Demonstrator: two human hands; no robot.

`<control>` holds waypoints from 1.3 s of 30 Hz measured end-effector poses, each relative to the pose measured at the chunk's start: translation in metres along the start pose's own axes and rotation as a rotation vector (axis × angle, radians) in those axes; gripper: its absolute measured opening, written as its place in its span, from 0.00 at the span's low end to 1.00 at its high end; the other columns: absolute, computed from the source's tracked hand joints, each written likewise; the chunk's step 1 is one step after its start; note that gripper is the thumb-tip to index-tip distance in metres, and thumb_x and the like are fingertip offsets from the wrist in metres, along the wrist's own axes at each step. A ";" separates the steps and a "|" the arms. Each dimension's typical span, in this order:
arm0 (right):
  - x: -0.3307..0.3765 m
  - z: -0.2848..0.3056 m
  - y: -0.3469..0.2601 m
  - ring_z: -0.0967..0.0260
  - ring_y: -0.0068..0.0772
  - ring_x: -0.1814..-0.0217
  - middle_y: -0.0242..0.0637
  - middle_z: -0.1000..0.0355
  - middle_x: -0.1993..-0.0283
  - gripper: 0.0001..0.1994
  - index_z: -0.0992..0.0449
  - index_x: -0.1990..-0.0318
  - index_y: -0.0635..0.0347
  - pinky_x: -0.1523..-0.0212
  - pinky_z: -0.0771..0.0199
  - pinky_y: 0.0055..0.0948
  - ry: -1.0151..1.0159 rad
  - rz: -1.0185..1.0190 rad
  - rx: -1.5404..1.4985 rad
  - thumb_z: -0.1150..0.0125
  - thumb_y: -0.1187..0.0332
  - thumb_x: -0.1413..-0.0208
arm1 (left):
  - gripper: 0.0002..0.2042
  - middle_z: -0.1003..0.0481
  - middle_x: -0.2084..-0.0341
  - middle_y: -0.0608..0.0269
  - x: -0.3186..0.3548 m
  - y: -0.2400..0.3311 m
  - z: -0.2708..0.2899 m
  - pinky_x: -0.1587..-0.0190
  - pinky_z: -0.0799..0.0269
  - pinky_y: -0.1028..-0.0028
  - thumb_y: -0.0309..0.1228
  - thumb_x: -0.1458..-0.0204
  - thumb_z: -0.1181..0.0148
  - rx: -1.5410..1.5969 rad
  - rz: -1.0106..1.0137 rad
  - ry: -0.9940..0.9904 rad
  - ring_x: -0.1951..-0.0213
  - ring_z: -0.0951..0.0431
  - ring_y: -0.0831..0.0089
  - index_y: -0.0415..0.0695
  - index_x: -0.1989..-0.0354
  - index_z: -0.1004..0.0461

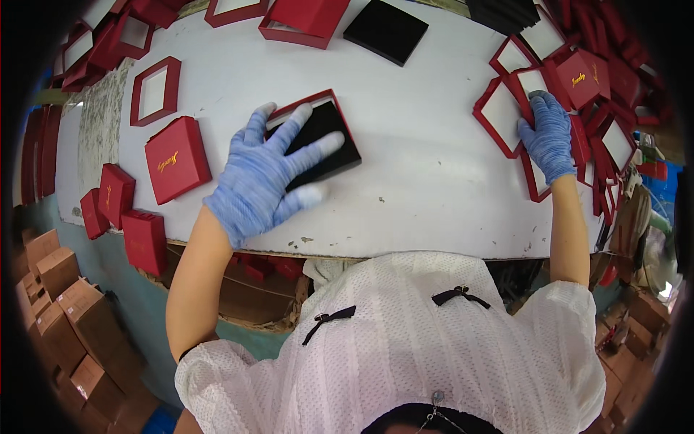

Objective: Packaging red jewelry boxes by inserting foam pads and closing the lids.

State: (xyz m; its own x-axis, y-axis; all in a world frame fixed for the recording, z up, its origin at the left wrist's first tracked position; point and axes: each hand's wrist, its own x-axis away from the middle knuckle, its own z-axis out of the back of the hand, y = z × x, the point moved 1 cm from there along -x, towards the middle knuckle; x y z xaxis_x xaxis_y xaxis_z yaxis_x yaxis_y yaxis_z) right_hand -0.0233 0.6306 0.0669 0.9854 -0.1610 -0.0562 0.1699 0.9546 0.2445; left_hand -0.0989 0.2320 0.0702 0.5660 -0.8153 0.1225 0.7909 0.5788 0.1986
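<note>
My left hand (253, 173), in a blue knitted glove, lies with fingers spread over a shallow red box (345, 119) near the middle of the table. A black insert (340, 160) fills most of that box, and a strip of pale interior shows along its far side. At the right, my gloved right hand (549, 141) has its fingers and thumb closed at the edge of a red box lid (519, 92) with a white inside. Part of this lid is hidden by the hand. Another white-lined red lid (496, 119) lies just left of it.
Red boxes and lids are heaped at the right (582, 78). A black insert (387, 32) lies at the far side, beside a red box (303, 22). Closed red boxes (177, 160) stand at the left, several by the table edge. Brown cartons (90, 315) are stacked on the floor.
</note>
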 end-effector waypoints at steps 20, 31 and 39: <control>-0.040 0.021 -0.201 0.31 0.35 0.56 0.43 0.30 0.59 0.23 0.33 0.49 0.61 0.52 0.34 0.29 -0.217 0.424 -1.051 0.50 0.53 0.45 | 0.52 0.50 0.41 0.43 -0.010 -0.001 -0.065 0.43 0.41 0.58 0.50 0.72 0.29 0.863 -0.123 0.663 0.42 0.43 0.51 0.46 0.37 0.54; -0.040 0.029 -0.210 0.43 0.43 0.43 0.46 0.36 0.49 0.31 0.38 0.45 0.62 0.40 0.53 0.42 0.230 0.581 -0.571 0.51 0.47 0.50 | 0.46 0.42 0.44 0.58 0.010 -0.015 0.002 0.41 0.76 0.42 0.62 0.70 0.43 -0.232 0.207 0.154 0.38 0.55 0.48 0.58 0.38 0.47; -0.049 0.031 -0.167 0.36 0.38 0.54 0.40 0.32 0.62 0.18 0.28 0.61 0.58 0.49 0.42 0.36 0.107 0.451 -0.194 0.46 0.54 0.53 | 0.56 0.49 0.40 0.52 0.102 -0.089 0.026 0.38 0.64 0.51 0.57 0.78 0.33 -0.204 0.644 0.130 0.37 0.55 0.47 0.54 0.36 0.56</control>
State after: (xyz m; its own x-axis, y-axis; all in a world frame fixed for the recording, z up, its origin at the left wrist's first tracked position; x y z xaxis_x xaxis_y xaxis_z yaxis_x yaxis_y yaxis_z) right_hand -0.0994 0.4713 0.0588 0.9515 0.2951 -0.0876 -0.2882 0.9540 0.0830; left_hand -0.1175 0.0965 0.0898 0.9512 -0.3065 0.0350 0.3082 0.9493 -0.0629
